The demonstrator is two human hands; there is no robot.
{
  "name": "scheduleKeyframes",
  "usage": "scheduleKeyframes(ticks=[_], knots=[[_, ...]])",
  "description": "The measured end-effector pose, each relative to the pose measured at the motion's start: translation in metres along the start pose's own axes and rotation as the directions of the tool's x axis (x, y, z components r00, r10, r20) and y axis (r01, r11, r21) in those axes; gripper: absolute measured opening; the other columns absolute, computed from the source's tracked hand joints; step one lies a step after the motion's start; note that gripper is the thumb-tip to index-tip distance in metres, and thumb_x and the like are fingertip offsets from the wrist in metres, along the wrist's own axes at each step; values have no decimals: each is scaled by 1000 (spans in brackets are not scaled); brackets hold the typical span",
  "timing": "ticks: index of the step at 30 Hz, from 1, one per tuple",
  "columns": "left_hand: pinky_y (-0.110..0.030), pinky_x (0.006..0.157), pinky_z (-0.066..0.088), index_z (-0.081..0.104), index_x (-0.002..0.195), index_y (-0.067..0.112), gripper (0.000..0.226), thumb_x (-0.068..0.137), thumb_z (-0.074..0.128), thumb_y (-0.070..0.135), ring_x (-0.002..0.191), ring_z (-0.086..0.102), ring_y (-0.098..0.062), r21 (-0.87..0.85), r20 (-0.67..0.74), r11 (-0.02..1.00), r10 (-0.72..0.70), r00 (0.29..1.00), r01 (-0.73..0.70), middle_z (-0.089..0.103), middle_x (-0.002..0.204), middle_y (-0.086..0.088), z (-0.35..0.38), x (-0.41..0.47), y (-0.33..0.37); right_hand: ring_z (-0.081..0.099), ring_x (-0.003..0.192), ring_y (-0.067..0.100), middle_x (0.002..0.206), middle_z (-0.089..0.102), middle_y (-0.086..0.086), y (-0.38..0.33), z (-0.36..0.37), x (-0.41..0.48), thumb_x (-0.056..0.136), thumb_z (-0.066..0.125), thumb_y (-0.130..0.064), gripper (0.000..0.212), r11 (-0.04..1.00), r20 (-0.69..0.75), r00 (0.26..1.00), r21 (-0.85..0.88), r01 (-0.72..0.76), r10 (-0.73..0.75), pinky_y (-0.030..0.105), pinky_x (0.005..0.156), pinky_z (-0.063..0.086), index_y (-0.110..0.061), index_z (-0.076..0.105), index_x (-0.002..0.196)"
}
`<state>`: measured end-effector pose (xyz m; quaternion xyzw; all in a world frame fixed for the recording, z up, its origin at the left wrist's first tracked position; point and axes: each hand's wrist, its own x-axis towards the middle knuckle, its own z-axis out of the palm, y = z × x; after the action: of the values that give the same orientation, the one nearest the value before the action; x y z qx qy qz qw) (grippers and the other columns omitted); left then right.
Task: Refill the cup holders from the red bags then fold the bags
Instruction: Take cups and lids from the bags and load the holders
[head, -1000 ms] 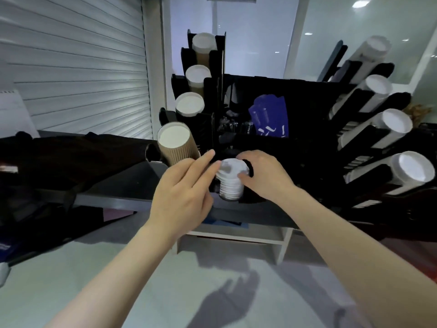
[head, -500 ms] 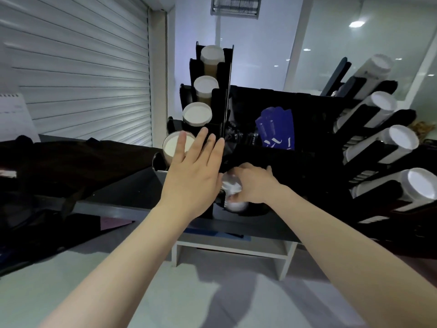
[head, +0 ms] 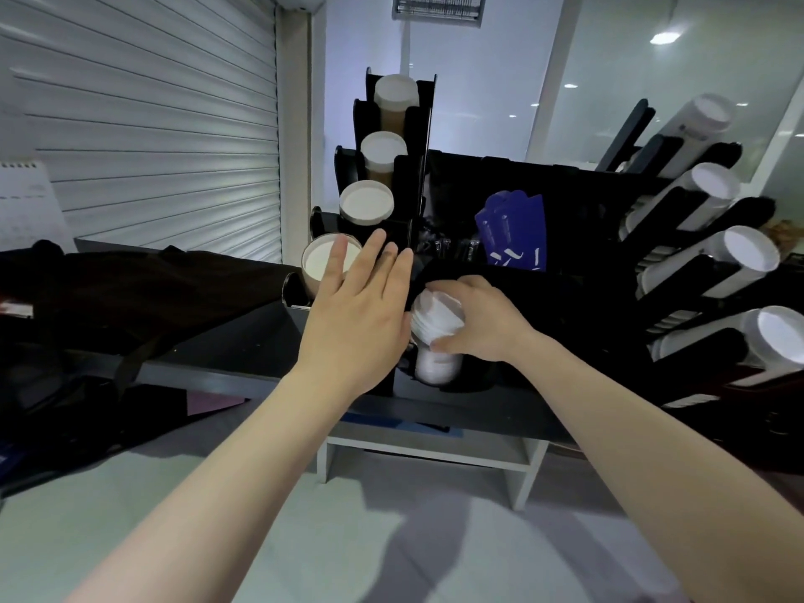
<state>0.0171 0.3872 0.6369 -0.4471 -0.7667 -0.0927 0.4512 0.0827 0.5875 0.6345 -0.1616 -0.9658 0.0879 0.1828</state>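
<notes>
The left hand (head: 361, 315) is flat and open, back toward the camera, its fingers straight and slightly fanned. Its fingertips lie over the near rim of the lowest cup (head: 317, 263) in the left holder (head: 415, 176); whether they touch the rim or hover just in front of it cannot be told. The thumb is hidden behind the palm. Just right of this hand, almost against its edge, the right hand (head: 478, 319) grips a white stack (head: 435, 337), cups or lids, which cannot be told. Its fingers curl over the top and far side of the stack and the thumb closes under the near side, so that the stack's ribbed edges show between them. The stack stands upright, its lower end down in a dark well at the foot of the left holder, on the counter (head: 261, 337). Above the left fingertips the left holder climbs in steps, three more cups (head: 366, 202) lying in its black slots with their white ends facing out. Well to the right of the right hand stands the right holder (head: 678, 276), its slanted black channels filled with long rows of white cups (head: 748, 254). Beyond the right hand's knuckles, between the two holders, blue packets (head: 513, 228) stand upright. Far left of the left hand a black bag (head: 130, 289) lies slumped on the counter in front of a grey shutter (head: 143, 124). Below both wrists a white stand (head: 435, 454) props up the counter.
</notes>
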Motion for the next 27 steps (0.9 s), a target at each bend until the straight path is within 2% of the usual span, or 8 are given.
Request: scheduleKeyframes(ticks=[3,5,9,14,17,20,24,27], knots=[[-52,115,2,39,141,1,62,89,51,31,142,26,-32,10,25,1000,-11,1000,11,44,144,-17,-3,0,1,40,126,20,139,39,1,3,-8,-2,65,80,-44,87,985,-116,993,171,20,0,31,97,38,-40,38,140],[-52,115,3,35,143,1,65,88,52,32,143,21,-33,33,23,999,-10,1000,10,37,148,-18,-5,0,3,39,128,16,140,42,0,4,-17,-2,65,80,-43,86,975,-176,984,221,34,6,26,98,34,-39,39,140],[-50,115,8,35,144,1,65,86,55,24,143,23,-33,43,-77,999,25,997,-22,32,151,-18,-10,-4,11,41,126,15,137,45,-2,14,-40,-14,64,80,-40,83,963,-275,961,263,53,22,26,95,35,-39,41,138],[-45,115,23,42,140,-1,60,82,51,11,139,32,-34,-157,-210,964,180,961,-215,38,147,-18,-4,-15,34,49,115,15,131,49,-5,41,-54,-39,65,82,-36,82,961,-321,942,275,-6,98,31,91,44,-32,42,136],[-44,112,32,42,139,-3,65,76,58,7,136,37,-34,-224,-78,940,248,966,-259,40,145,-20,10,-18,53,50,110,14,127,49,-8,57,-49,-52,65,83,-35,79,956,-290,948,291,-41,128,27,86,44,-34,43,132],[-39,109,37,41,140,-2,70,75,63,11,135,40,-30,-250,105,949,226,968,-194,41,145,-18,27,-25,64,51,109,11,121,50,-12,66,-34,-62,66,83,-31,75,951,-243,964,309,-25,104,18,81,41,-33,45,130],[-37,102,45,48,134,-4,69,69,66,9,129,47,-31,-276,204,953,183,962,-123,49,138,-20,48,-31,68,46,122,18,135,46,-2,73,-28,-58,68,79,-35,71,964,-183,977,260,-57,107,41,99,44,-35,45,131],[-43,97,48,54,127,-8,69,62,70,6,122,53,-36,-264,218,956,188,958,-127,56,129,-24,61,-28,69,41,127,24,141,40,2,74,-30,-53,70,77,-38,72,978,-91,989,182,-100,118,44,102,41,-37,43,134]])
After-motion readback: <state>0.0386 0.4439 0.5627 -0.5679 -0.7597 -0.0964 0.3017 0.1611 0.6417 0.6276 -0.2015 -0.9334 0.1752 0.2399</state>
